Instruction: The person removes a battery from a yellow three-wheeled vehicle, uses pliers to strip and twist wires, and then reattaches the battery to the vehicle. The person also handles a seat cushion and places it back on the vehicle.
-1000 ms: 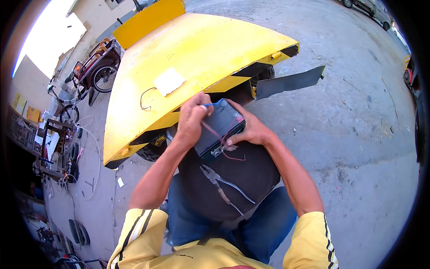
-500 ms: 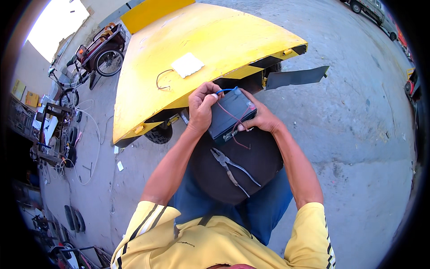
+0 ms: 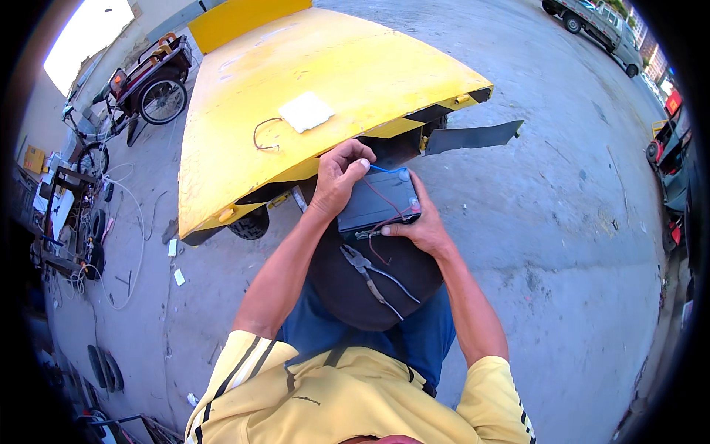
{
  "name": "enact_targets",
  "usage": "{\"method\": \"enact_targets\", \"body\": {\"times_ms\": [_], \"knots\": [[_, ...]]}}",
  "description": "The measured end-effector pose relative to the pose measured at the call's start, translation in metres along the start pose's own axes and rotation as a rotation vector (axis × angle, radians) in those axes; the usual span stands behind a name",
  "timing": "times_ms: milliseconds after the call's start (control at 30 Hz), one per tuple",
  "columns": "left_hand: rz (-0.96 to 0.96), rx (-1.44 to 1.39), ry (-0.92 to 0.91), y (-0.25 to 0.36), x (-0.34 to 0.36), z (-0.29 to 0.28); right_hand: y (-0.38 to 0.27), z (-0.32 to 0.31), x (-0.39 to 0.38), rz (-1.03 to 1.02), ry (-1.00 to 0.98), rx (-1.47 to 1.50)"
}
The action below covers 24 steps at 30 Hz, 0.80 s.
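A dark grey box-shaped battery (image 3: 370, 206) is held over a round black seat-like pad (image 3: 336, 300) in front of my lap. With closed fingers, my left hand (image 3: 342, 176) pinches the blue wire (image 3: 388, 170) above the battery's far edge. My right hand (image 3: 425, 222) grips the battery's right side, its thumb at the near edge by a small metal clip. A thin red wire (image 3: 384, 196) crosses the top, and a reddish lead hangs over the near side. Combination pliers (image 3: 366, 274) lie on the pad with their handles toward me.
Just ahead is a yellow flatbed (image 3: 318, 81) bearing a white foam-like piece (image 3: 306, 112) and a bent dark wire (image 3: 260, 135). A black flap (image 3: 473, 138) sticks out at its right corner. Left are a cargo tricycle (image 3: 159, 89) and clutter; a truck (image 3: 599, 29) stands far right.
The battery has turned so its top sits squarer to me. My left hand has drawn the blue wire's end slightly away from the battery. The whole view has shifted a little.
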<state>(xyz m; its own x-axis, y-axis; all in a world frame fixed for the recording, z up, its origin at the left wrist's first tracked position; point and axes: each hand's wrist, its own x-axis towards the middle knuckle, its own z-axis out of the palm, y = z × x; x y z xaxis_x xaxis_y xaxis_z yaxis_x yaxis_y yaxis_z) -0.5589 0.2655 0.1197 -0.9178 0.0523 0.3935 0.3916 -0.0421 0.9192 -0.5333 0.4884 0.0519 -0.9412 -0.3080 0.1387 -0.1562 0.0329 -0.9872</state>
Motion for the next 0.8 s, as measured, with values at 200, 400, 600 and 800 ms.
{"method": "enact_targets", "body": {"times_ms": [200,400,600,800], "knots": [[0.047,0.131,0.049,-0.008,0.001,-0.004,-0.011,-0.001,0.002,0.008,-0.004,-0.04],[0.036,-0.031,0.127,-0.009,0.001,0.002,-0.005,-0.002,0.002,-0.048,0.0,-0.037],[0.08,-0.079,0.081,-0.018,0.003,-0.006,-0.005,-0.001,0.0,-0.076,0.013,-0.014],[0.081,-0.123,0.102,-0.015,0.003,-0.007,-0.017,0.002,-0.003,-0.039,0.029,-0.051]]}}
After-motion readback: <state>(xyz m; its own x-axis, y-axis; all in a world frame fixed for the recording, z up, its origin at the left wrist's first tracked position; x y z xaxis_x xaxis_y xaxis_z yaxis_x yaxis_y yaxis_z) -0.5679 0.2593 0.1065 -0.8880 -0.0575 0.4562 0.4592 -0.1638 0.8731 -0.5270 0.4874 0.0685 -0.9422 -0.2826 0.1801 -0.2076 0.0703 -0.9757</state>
